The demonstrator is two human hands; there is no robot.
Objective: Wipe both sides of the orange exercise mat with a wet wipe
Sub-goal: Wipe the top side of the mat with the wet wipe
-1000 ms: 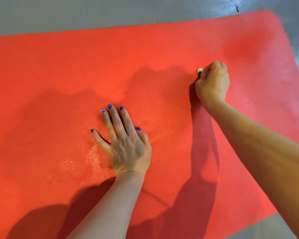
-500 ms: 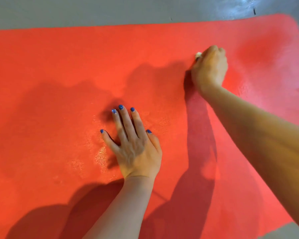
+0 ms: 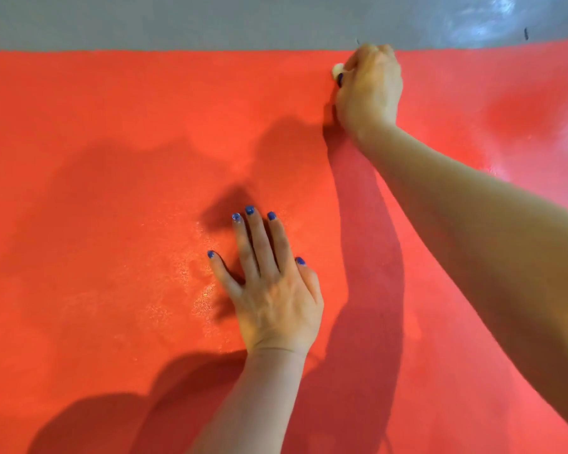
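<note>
Orange exercise mat [image 3: 112,142] lies flat on grey floor [image 3: 177,21], filling nearly the whole view; far edge runs straight across the top, other edges out of frame. Surface: fine pebbled grain, foam or rubber by the look; faint damp sheen beside the left hand and toward the mat's right end, presumably wiped patches. Floor smooth, glossy, with glare at top right. Left hand [image 3: 273,290] pressed palm-down mid-mat, fingers straight and together, holding nothing; likely bracing the body and pinning the mat against sliding. Right hand [image 3: 369,90] reaches to the far edge, fingers curled into a fist around the wet wipe [image 3: 337,69], of which only a small pale wad shows at the thumb side. Bunching probably concentrates pressure. Judgement: upper side under way, underside not yet done.
</note>
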